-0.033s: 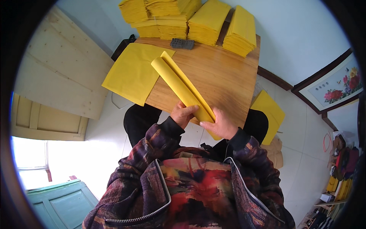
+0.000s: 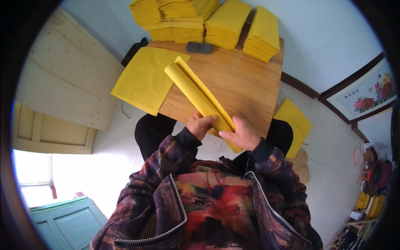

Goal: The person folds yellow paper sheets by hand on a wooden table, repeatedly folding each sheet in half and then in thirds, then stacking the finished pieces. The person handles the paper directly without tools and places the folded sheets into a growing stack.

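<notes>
Both hands grip the near end of a yellow sheet (image 2: 193,92), whose long sides curl inward into two rolls; whether it is paper or cloth I cannot tell. My left hand (image 2: 201,123) is closed round its left side, the thumb lying on top. On the right edge, my right hand (image 2: 243,135) pinches it with the thumb pointing left. The sheet slants away to the upper left over the wooden table (image 2: 237,85). Beside it at the left, a flat yellow sheet (image 2: 143,79) lies on the table and hangs over the edge.
Tall stacks of folded yellow sheets (image 2: 227,25) line the table's far side. A dark grey bumpy object (image 2: 198,48) sits before them. Another yellow sheet (image 2: 293,125) is low at the right, beyond my knee. A large wooden board (image 2: 66,62) leans at the left.
</notes>
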### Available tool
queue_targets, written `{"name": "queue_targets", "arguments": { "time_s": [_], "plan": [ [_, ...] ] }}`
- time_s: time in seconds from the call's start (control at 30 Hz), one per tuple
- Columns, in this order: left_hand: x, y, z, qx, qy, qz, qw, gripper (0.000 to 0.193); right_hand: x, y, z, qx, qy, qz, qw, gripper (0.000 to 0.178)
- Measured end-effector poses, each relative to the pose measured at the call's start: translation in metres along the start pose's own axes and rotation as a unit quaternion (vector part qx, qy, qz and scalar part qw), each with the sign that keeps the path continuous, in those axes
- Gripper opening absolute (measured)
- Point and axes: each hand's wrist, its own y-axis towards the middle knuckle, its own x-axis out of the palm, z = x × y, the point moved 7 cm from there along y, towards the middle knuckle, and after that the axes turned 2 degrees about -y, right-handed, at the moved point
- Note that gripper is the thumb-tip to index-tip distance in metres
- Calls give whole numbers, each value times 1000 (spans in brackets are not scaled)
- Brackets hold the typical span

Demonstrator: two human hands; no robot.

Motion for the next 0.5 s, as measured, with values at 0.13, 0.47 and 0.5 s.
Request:
{"name": "queue_targets", "arguments": {
  "time_s": [0.13, 0.47, 0.5],
  "plan": [
    [2, -1, -5, -19, -10, 2, 1000, 29, -8, 8, 1, 16, -34, -33, 999, 33],
    [5, -1, -24, -71, 10, 10, 997, 30, -14, 19, 25, 84, -22, -106, 991, 25],
    [7, 2, -26, -76, 13, 5, 997, 30, -15, 18, 27, 98, -32, -101, 990, 26]
  ]
}}
